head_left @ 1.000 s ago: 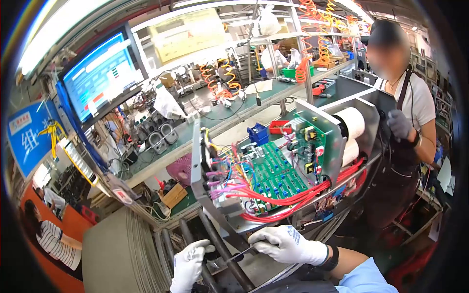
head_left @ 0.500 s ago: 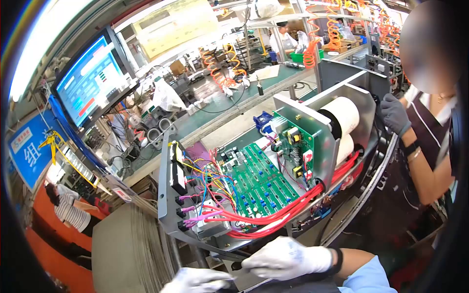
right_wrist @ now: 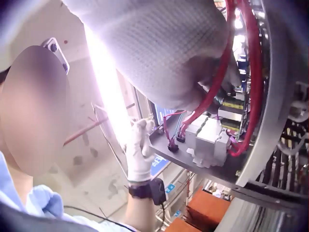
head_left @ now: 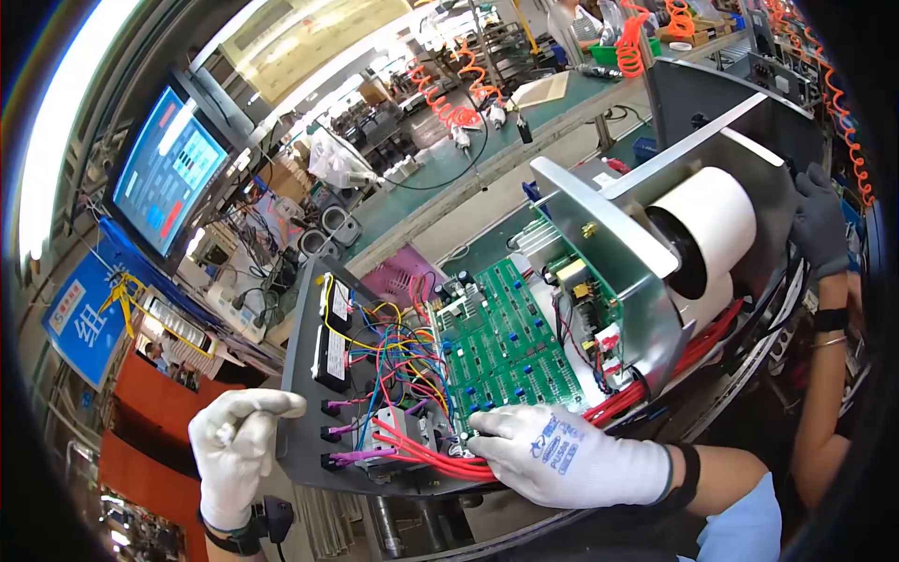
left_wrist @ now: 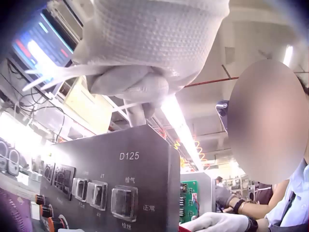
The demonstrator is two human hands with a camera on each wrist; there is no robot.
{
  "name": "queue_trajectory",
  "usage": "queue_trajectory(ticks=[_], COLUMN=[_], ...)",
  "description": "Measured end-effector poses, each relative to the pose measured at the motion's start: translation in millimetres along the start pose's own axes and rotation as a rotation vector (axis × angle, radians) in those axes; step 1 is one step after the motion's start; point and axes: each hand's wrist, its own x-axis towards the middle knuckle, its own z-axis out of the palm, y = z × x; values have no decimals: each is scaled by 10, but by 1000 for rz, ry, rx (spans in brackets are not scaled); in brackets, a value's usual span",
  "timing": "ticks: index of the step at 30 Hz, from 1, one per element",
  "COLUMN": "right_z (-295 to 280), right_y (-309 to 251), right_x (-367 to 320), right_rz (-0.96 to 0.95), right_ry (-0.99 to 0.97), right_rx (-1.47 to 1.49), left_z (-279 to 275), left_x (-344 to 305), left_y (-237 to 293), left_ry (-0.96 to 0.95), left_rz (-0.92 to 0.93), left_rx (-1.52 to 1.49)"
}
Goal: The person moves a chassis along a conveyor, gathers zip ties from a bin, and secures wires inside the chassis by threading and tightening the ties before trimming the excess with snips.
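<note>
An open metal chassis (head_left: 393, 478) holds a green circuit board (head_left: 510, 337) and a bundle of thick red wires (head_left: 440, 461). My gloved right hand (head_left: 571, 459) is over these wires at the board's near edge, fingers bent downward. In the right wrist view its fingertips are partly hidden behind a red wire (right_wrist: 219, 84); I cannot tell whether they pinch anything. My gloved left hand (head_left: 239, 450) is raised by the chassis's left panel (left_wrist: 108, 164), fingers curled and the index reaching toward the panel edge. Thin pale strips (left_wrist: 58, 77) stick out from it in the left wrist view.
Two large white cylinders (head_left: 707, 220) stand in the chassis's right part. A person's grey-gloved hand (head_left: 819, 220) is at its far right end. Behind runs a green bench (head_left: 412, 201) with coiled orange hoses (head_left: 440, 98). A monitor (head_left: 169, 173) hangs at left.
The hands were together below the chassis's near edge, a thin strip between them. My left hand has moved left and up to the panel, my right up over the red wires. The view has shifted closer.
</note>
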Motion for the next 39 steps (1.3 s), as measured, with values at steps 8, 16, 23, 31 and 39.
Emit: queue_trajectory(ticks=[8,16,23,31,39], right_z=[16,22,-407,-2646,-3684], right_y=[31,40,-344,-529,587], right_x=[456,503,698,335,-303], right_rz=[410,349,206,579,872], right_ry=[-252,-360,-327,382,-127], right_rx=[-181,10,-211,-750,-462], left_z=[9,43,-130,8,423], left_x=[196,213,218,7,-372], left_y=[-226,-383,-501,-499,-278], left_ry=[-222,-193,-404,-124,331], left_rz=[123,140,76,363,461], left_rx=[121,-12,-151,-186,397])
